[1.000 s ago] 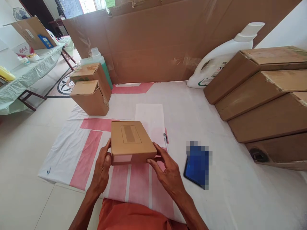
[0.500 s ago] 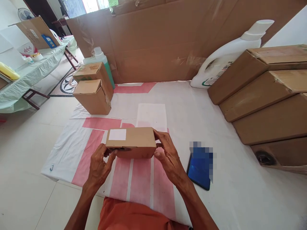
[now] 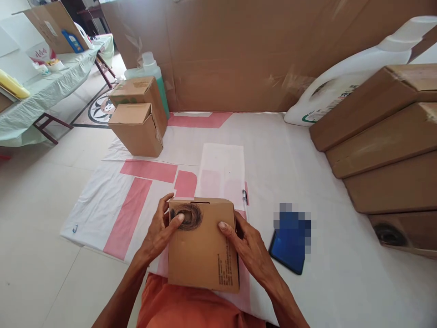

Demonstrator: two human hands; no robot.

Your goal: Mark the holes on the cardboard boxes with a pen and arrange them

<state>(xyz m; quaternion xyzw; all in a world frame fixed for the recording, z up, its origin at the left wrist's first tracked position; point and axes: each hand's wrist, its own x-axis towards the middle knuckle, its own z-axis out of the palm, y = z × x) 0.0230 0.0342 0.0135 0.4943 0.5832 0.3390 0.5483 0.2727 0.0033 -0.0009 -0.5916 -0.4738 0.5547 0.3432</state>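
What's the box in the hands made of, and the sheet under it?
Small box: looks like matte brown corrugated cardboard, with black printed text and a dark scribbled patch. Floor sheet: probably thin white and pink plastic or nonwoven, lying creased; the exact material is unclear.

Both forearms are bare from the lower edge of the view up to the wrists — no sleeve, cuff, watch strap or bracelet shows on either one. The left hand (image 3: pixel 160 231) is bare too, with no glove and no ring to be seen on its fingers; its nails are short and pale. The right hand (image 3: pixel 251 246) is likewise ungloved and unadorned, with tendons and knuckles standing out under the surface. Between the two arms, at the bottom of the view, lies a stretch of plain orange cloth (image 3: pixel 191 307) — the person's garment, smooth, without print, seam or button in sight.
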